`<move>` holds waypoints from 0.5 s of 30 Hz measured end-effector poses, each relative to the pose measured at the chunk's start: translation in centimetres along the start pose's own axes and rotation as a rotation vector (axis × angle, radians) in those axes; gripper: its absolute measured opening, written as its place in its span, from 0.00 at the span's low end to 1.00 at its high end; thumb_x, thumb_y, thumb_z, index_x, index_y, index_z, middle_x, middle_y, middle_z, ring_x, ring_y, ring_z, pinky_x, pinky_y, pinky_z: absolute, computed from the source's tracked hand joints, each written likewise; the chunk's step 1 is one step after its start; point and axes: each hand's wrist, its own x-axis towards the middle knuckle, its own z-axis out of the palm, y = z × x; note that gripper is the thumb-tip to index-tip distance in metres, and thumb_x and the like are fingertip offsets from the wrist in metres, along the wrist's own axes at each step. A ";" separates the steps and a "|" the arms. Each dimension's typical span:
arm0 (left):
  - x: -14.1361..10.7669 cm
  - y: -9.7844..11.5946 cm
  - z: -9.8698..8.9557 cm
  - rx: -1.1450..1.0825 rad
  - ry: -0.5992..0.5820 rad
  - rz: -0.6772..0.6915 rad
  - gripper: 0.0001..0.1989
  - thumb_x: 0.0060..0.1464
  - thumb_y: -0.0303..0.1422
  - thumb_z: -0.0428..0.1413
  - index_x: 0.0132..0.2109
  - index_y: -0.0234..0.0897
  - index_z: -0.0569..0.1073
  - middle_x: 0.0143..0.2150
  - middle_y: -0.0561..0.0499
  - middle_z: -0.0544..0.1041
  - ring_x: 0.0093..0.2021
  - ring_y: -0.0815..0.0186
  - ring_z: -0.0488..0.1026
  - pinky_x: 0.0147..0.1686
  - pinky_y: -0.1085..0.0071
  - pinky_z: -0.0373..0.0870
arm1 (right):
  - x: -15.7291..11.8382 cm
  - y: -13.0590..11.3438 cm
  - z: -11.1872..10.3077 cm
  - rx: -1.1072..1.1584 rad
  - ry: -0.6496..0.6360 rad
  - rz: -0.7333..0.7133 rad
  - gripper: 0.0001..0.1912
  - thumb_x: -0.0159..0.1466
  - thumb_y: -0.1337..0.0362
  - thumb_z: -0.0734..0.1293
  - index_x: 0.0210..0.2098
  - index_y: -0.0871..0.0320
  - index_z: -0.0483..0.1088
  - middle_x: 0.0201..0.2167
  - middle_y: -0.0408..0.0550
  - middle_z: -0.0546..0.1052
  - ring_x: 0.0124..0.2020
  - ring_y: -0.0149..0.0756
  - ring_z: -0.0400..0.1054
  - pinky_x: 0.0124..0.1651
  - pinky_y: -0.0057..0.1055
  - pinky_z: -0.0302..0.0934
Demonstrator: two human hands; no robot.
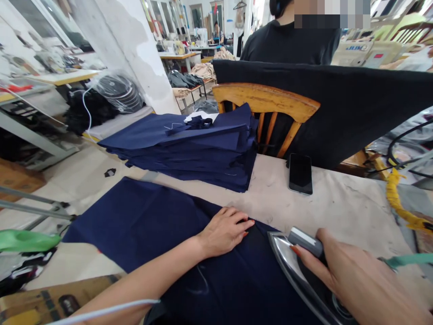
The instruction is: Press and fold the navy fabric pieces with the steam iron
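Note:
A dark navy fabric piece (149, 221) is spread over the near side of the beige-covered table, its left end reaching the table's far left. My left hand (225, 230) lies on this cloth near its upper edge, fingers stretched out and pointing right. To the right, my right hand (352, 266) is wrapped around the handle of a clothes iron (287, 257). The iron's pointed metal tip faces up and left and rests at the cloth's right part, a short way from my left fingertips. Part of the soleplate is hidden by the iron's body and my hand.
A stack of navy fabric pieces (189, 153) stands behind, with small scraps on top. A phone (300, 174) lies at the back right of the beige table cover (270, 180). Beyond are a wooden chair (270, 99) and a seated person (291, 40). A yellow-wrapped hose (394, 198) hangs right.

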 end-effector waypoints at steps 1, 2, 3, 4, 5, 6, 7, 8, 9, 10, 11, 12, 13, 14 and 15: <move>0.0 -0.1 0.0 -0.016 0.004 -0.004 0.17 0.60 0.32 0.49 0.56 0.42 0.66 0.49 0.50 0.70 0.47 0.61 0.64 0.47 0.62 0.62 | 0.5 -0.6 -0.3 -0.027 -0.023 -0.008 0.19 0.62 0.44 0.50 0.29 0.52 0.54 0.16 0.45 0.70 0.22 0.49 0.71 0.22 0.32 0.44; -0.1 -0.1 0.0 -0.035 0.008 -0.009 0.17 0.60 0.32 0.50 0.56 0.42 0.66 0.49 0.50 0.70 0.47 0.61 0.64 0.47 0.62 0.63 | 1.0 -1.2 -0.6 -0.057 -0.023 -0.019 0.19 0.63 0.45 0.50 0.29 0.52 0.54 0.16 0.45 0.70 0.22 0.48 0.71 0.22 0.32 0.43; -0.1 -0.2 0.0 -0.058 0.013 -0.014 0.17 0.60 0.33 0.50 0.56 0.42 0.66 0.49 0.50 0.70 0.47 0.61 0.64 0.47 0.61 0.63 | 1.5 -1.8 -0.7 -0.087 -0.016 -0.027 0.19 0.64 0.45 0.50 0.29 0.52 0.53 0.17 0.45 0.70 0.21 0.48 0.70 0.21 0.32 0.41; -0.2 -0.3 0.0 -0.090 0.022 -0.019 0.17 0.59 0.33 0.51 0.56 0.42 0.66 0.49 0.50 0.71 0.48 0.61 0.64 0.48 0.61 0.63 | 2.0 -2.3 -0.8 -0.113 -0.006 -0.035 0.18 0.64 0.45 0.50 0.29 0.52 0.53 0.17 0.45 0.70 0.21 0.48 0.70 0.21 0.31 0.40; -0.2 -0.4 -0.1 -0.130 0.036 -0.025 0.18 0.59 0.32 0.51 0.56 0.41 0.65 0.50 0.49 0.71 0.48 0.61 0.64 0.49 0.61 0.63 | 2.5 -2.7 -0.9 -0.133 0.006 -0.038 0.19 0.65 0.45 0.50 0.29 0.52 0.53 0.17 0.45 0.70 0.21 0.47 0.70 0.21 0.31 0.39; -0.3 -0.5 -0.1 -0.176 0.054 -0.036 0.19 0.59 0.32 0.51 0.57 0.40 0.64 0.50 0.49 0.71 0.49 0.61 0.65 0.50 0.61 0.63 | 3.0 -3.1 -0.9 -0.147 0.014 -0.038 0.19 0.65 0.45 0.51 0.29 0.53 0.53 0.16 0.44 0.69 0.20 0.47 0.70 0.21 0.30 0.38; -0.4 -0.6 -0.1 -0.225 0.078 -0.051 0.20 0.58 0.31 0.51 0.58 0.39 0.63 0.49 0.49 0.71 0.49 0.62 0.65 0.51 0.62 0.63 | 3.4 -3.4 -1.0 -0.156 0.021 -0.035 0.20 0.65 0.44 0.51 0.29 0.53 0.53 0.16 0.44 0.69 0.20 0.46 0.70 0.20 0.30 0.37; -0.5 -0.7 -0.2 -0.272 0.103 -0.068 0.20 0.58 0.29 0.50 0.58 0.39 0.62 0.49 0.49 0.72 0.49 0.63 0.66 0.52 0.63 0.63 | 3.7 -3.7 -1.0 -0.159 0.024 -0.032 0.20 0.65 0.44 0.50 0.29 0.53 0.53 0.16 0.44 0.68 0.20 0.45 0.69 0.20 0.30 0.37; -0.7 -0.8 -0.2 -0.313 0.128 -0.087 0.20 0.58 0.28 0.50 0.58 0.39 0.62 0.48 0.49 0.72 0.49 0.64 0.67 0.52 0.63 0.64 | 4.0 -3.8 -1.0 -0.163 0.027 -0.031 0.21 0.65 0.44 0.50 0.29 0.53 0.53 0.15 0.44 0.68 0.20 0.44 0.69 0.20 0.29 0.38; -0.8 -0.8 -0.1 -0.348 0.150 -0.103 0.20 0.57 0.27 0.49 0.57 0.38 0.62 0.48 0.49 0.72 0.48 0.65 0.67 0.52 0.64 0.64 | 4.1 -4.0 -1.0 -0.166 0.028 -0.030 0.21 0.65 0.43 0.50 0.29 0.53 0.54 0.16 0.44 0.68 0.20 0.44 0.69 0.20 0.30 0.38; -0.9 -0.8 -0.1 -0.380 0.168 -0.116 0.20 0.56 0.25 0.49 0.56 0.38 0.63 0.47 0.49 0.72 0.47 0.66 0.68 0.52 0.64 0.65 | 4.2 -4.1 -1.0 -0.169 0.030 -0.031 0.21 0.65 0.43 0.49 0.29 0.54 0.54 0.16 0.44 0.68 0.20 0.43 0.69 0.20 0.30 0.39; -0.9 -0.8 -0.1 -0.410 0.183 -0.124 0.20 0.56 0.24 0.48 0.55 0.37 0.62 0.47 0.49 0.72 0.46 0.67 0.69 0.52 0.64 0.65 | 4.2 -4.1 -1.0 -0.168 0.034 -0.044 0.21 0.65 0.43 0.50 0.29 0.54 0.55 0.16 0.44 0.68 0.20 0.43 0.70 0.20 0.30 0.39; -1.0 -0.8 0.0 -0.440 0.192 -0.128 0.20 0.55 0.23 0.48 0.55 0.37 0.62 0.47 0.49 0.72 0.46 0.67 0.69 0.52 0.65 0.66 | 4.1 -4.2 -0.9 -0.162 0.038 -0.073 0.21 0.64 0.43 0.51 0.30 0.54 0.55 0.17 0.44 0.69 0.21 0.44 0.70 0.20 0.30 0.40; -1.0 -0.7 0.0 -0.464 0.196 -0.127 0.21 0.54 0.22 0.47 0.55 0.36 0.60 0.48 0.48 0.72 0.45 0.68 0.70 0.52 0.65 0.66 | 4.0 -4.3 -0.9 -0.153 0.038 -0.114 0.21 0.63 0.43 0.54 0.30 0.55 0.56 0.17 0.44 0.69 0.21 0.44 0.70 0.20 0.30 0.40; -1.0 -0.7 0.0 -0.476 0.195 -0.120 0.22 0.53 0.21 0.47 0.56 0.36 0.59 0.49 0.48 0.72 0.46 0.68 0.70 0.52 0.66 0.66 | 3.9 -4.5 -0.8 -0.142 0.033 -0.162 0.20 0.62 0.44 0.57 0.31 0.55 0.57 0.18 0.44 0.70 0.21 0.44 0.70 0.20 0.30 0.39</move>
